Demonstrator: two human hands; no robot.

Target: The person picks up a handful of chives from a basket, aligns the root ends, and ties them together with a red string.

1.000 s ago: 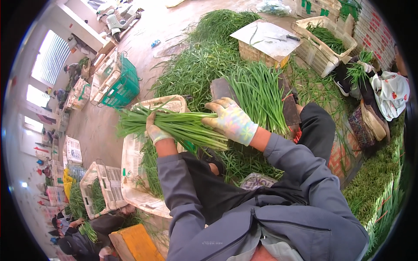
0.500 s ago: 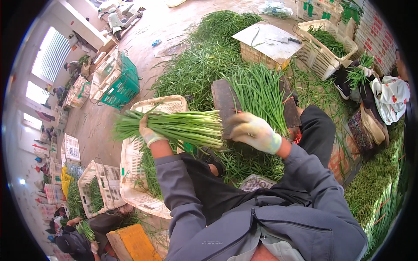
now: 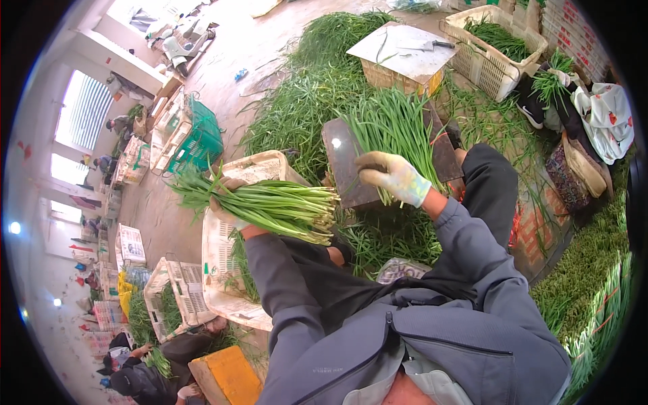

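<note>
Gripping a bundle of green stalks (image 3: 290,208), the left hand (image 3: 228,214) wraps around it near the leafy end, fingers closed beneath a pale glove. The bundle lies nearly level in the air, in front of the body, its leaves toward the left and its pale ends toward the right; below and behind it sits a white crate (image 3: 214,273) with more greens inside. The right hand (image 3: 398,179), in a patterned glove, is released: its thumb and fingers curve loosely apart, with nothing visible between them. It is well apart from the bundle, over the low dark table (image 3: 345,174), just beside a pile of loose stalks (image 3: 395,125) resting there; whether it touches their leaves, I cannot tell. Beyond the table, a large heap of greens (image 3: 300,111) covers the floor, and a knife (image 3: 422,45) lies on a white board (image 3: 381,54).
</note>
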